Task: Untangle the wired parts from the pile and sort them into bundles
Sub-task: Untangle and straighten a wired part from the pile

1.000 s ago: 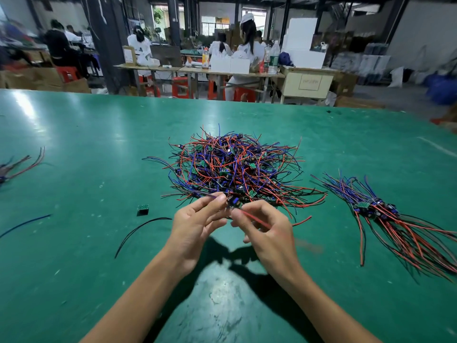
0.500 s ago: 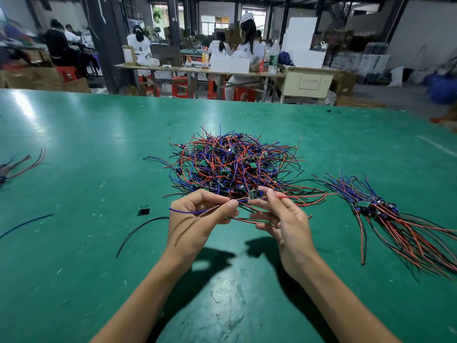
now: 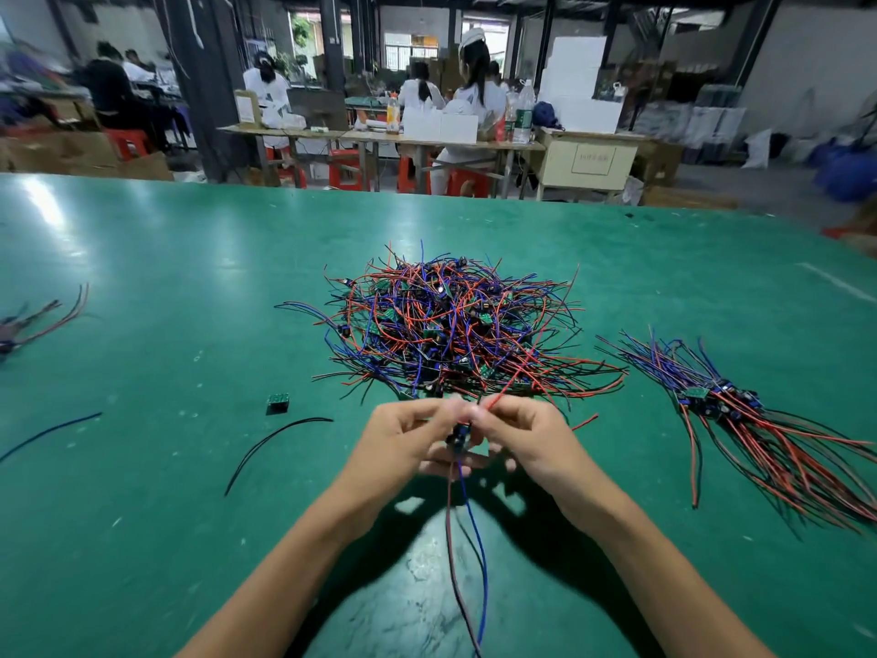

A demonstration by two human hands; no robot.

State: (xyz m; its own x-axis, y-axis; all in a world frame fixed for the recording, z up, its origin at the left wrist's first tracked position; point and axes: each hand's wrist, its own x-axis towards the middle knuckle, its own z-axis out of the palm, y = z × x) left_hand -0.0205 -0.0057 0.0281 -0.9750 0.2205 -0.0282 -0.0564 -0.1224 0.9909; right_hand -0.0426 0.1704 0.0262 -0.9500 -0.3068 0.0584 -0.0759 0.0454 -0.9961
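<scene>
A tangled pile [image 3: 446, 325] of red, blue and black wired parts with small green boards lies in the middle of the green table [image 3: 190, 277]. Just in front of it my left hand [image 3: 403, 439] and my right hand [image 3: 531, 434] meet and pinch one wired part [image 3: 459, 436] between the fingertips. Its blue and dark wires [image 3: 467, 539] hang down toward me, and a red wire runs up from my right fingers into the pile. A sorted bundle [image 3: 740, 420] lies fanned out at the right.
A loose small green board [image 3: 277, 403] and a loose black wire [image 3: 275, 444] lie left of my hands. A blue wire [image 3: 47, 434] and a few more wired parts [image 3: 33, 320] sit at the far left edge. People work at benches beyond the table.
My hands came together and drew back toward me, lifting one part out of the pile's edge. Its blue and dark wires now hang down between my wrists.
</scene>
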